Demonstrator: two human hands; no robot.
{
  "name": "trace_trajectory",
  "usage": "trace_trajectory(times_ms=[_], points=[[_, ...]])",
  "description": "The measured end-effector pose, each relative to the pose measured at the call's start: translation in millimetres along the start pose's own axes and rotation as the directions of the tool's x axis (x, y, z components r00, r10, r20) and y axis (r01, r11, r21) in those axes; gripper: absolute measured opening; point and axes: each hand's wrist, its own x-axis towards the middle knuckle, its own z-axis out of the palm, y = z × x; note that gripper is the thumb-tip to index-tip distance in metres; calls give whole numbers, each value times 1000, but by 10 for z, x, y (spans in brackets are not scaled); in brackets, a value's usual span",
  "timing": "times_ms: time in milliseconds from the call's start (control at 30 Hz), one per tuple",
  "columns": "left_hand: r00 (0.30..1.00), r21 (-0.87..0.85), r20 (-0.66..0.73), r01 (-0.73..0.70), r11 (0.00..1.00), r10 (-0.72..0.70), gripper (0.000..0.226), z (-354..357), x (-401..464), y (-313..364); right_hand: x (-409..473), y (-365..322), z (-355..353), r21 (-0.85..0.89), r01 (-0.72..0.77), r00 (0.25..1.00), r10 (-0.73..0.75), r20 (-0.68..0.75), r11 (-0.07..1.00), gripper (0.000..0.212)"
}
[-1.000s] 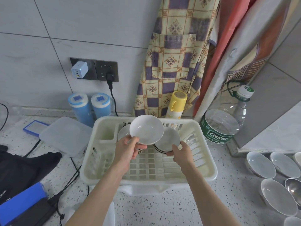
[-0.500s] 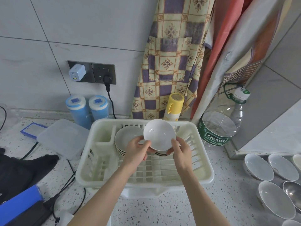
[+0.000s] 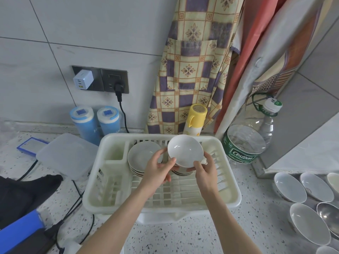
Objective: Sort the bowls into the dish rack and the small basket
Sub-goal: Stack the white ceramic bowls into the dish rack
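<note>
A white dish rack [image 3: 233,191] sits in the middle of the speckled counter. Both hands hold a small white bowl [image 3: 185,150] tilted above the rack's back row: my left hand [image 3: 157,171] grips its left rim, my right hand [image 3: 206,170] its lower right rim. A stack of grey bowls with striped sides [image 3: 143,154] leans in the rack to the left of it. Another striped stack [image 3: 183,172] sits beneath the held bowl, mostly hidden. Several loose bowls [image 3: 289,186] lie on the counter at the right. No small basket is visible.
A large clear water bottle [image 3: 245,142] stands right of the rack, a yellow can [image 3: 194,120] and two blue containers [image 3: 95,121] behind it. A clear lidded box [image 3: 67,154], cables, a black cloth and a blue object lie at the left. An apron hangs on the wall.
The white bowl has moved right, from over the left stack to above the right stack. My right hand left the right stack and took hold of the bowl's rim.
</note>
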Motion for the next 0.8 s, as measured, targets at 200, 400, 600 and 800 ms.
trace_trajectory(times_ms=[200, 400, 600, 800], points=[[999, 24, -19, 35, 999, -34, 29, 1, 35, -61, 1, -1, 23, -79, -13, 997, 7, -77, 997, 41], [988, 36, 41, 148, 988, -149, 24, -19, 47, -110, 21, 35, 34, -162, -40, 997, 28, -76, 986, 39], [936, 226, 84, 317, 921, -342, 32, -20, 52, -177, 56, 90, 39, -210, -73, 996, 59, -71, 975, 41], [943, 173, 8, 325, 930, -332, 25, 27, 76, -173, 66, 116, 50, -265, -92, 996, 83, -45, 960, 44]])
